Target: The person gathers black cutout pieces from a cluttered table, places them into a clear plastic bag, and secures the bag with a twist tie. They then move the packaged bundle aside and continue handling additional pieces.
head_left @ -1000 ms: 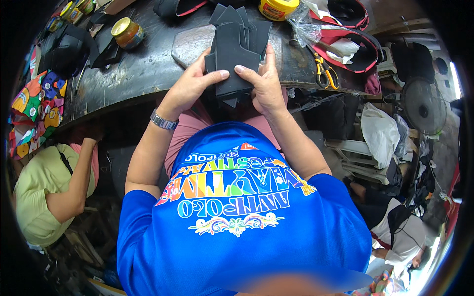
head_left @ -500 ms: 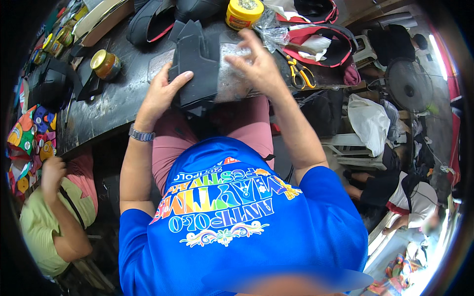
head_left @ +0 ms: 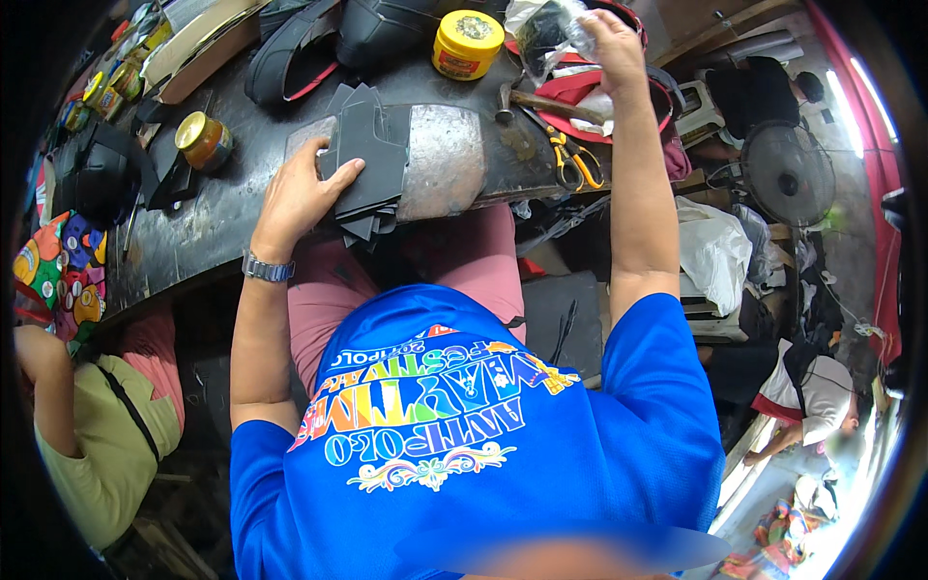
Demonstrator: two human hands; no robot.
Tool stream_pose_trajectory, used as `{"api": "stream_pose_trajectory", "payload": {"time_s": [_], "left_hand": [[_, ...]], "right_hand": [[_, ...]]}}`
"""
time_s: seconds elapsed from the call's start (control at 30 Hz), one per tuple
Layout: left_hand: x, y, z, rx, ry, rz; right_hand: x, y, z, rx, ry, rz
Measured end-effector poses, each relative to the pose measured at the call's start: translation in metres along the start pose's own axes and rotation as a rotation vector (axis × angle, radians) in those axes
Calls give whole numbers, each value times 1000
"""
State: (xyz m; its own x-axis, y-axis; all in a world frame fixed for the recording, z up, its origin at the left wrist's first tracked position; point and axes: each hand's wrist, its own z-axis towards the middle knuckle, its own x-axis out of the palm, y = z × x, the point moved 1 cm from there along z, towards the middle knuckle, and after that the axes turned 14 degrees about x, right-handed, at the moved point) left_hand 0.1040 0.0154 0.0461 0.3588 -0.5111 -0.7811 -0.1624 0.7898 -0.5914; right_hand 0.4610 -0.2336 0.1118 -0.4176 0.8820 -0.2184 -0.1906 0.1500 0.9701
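A stack of flat black cut pieces (head_left: 375, 145) lies at the near edge of the dark workbench. My left hand (head_left: 298, 193) grips its left side, thumb on top, with the other fingers partly hidden behind it. Farther off to the right, my right hand (head_left: 619, 48) is closed on a clear plastic bag (head_left: 572, 37), lifted up with something dark showing through it. Under the raised bag a hammer (head_left: 551, 104) with a wooden handle lies on the bench. Yellow-and-black scissors (head_left: 572, 159) rest nearer to me, below the hammer.
A worn metal plate (head_left: 447, 155) lies beside the stack. Past it stands a yellow tub (head_left: 468, 44); an amber jar (head_left: 203, 141) is at the left. Black items with red lining (head_left: 295, 58) sit at the back. A person in light green (head_left: 116, 435) sits left; a fan (head_left: 788, 174) stands right.
My right hand has left the stack's side, reached far right and taken hold of the plastic bag, lifting it and uncovering the hammer. My left hand stays on the stack, which shifted slightly left.
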Motion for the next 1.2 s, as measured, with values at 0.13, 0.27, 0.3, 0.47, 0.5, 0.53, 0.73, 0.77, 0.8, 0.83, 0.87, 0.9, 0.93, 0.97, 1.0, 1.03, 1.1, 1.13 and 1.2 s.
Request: {"api": "stream_pose_trajectory", "payload": {"time_s": [0.13,0.27,0.3,0.47,0.5,0.53,0.73,0.77,0.8,0.83,0.87,0.9,0.93,0.97,1.0,1.03,1.1,1.13,1.2], "left_hand": [[-11,-17,-1,146,-237,-12],[-24,-41,3,450,-250,-407],[-25,-49,5,533,-225,-518],[5,-78,9,449,114,-1120],[10,-79,7,439,158,-1189],[12,-77,5,395,115,-1113],[26,-63,-12,137,167,-1214],[27,-62,-13,109,150,-1187],[27,-61,-14,105,124,-1176],[27,-60,-15,103,100,-1168],[28,-60,-15,102,78,-1160],[29,-61,-14,87,50,-1221],[30,-63,-13,72,23,-1281],[32,-66,-11,32,0,-1332],[33,-69,-8,139,-26,-1340],[34,-74,-5,219,-52,-1339],[37,-82,3,365,-121,-1295],[38,-85,7,430,-164,-1251],[40,-89,16,591,-246,-1146]], "right_hand": [[-5,48,-26,-15,284,447],[23,65,-74,143,558,595],[34,64,-84,141,687,522],[79,45,-122,195,848,148],[82,43,-127,200,811,4],[83,41,-131,229,782,22],[89,39,-141,177,504,213],[92,37,-143,184,419,305],[91,36,-150,248,419,352],[90,34,-156,310,415,401],[91,31,-165,305,449,489],[91,30,-171,278,551,582],[92,30,-175,273,673,502],[90,30,-179,280,670,329],[89,30,-181,304,667,321],[86,32,-183,347,616,295],[81,41,-178,142,393,328],[76,48,-177,-3,368,415],[69,57,-177,-149,363,406]]}}
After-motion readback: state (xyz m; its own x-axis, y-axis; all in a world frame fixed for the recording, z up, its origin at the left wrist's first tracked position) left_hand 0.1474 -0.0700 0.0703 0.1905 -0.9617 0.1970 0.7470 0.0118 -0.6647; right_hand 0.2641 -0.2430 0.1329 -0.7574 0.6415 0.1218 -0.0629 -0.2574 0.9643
